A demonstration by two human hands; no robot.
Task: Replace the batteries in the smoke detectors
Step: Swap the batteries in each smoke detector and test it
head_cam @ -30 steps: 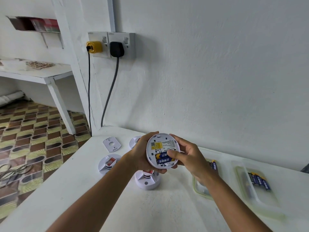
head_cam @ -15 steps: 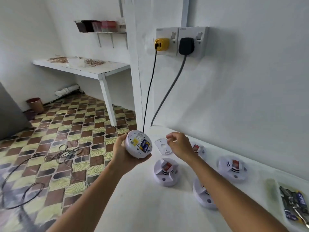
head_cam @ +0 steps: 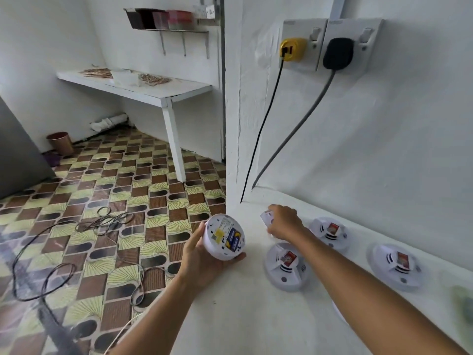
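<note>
Seemingly one smoke detector (head_cam: 224,237), gripped in the left hand (head_cam: 204,260), already has batteries (head_cam: 235,241), the right hand (head_cam: 285,222) pinches its cover (head_cam: 266,218), and three detectors (head_cam: 285,266) await theirs.

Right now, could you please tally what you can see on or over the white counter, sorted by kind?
Smoke detectors: 4, one held in the left hand at, three on the counter at
Small white cover plates: 1, gripped by the right hand at
Total: 5
</note>
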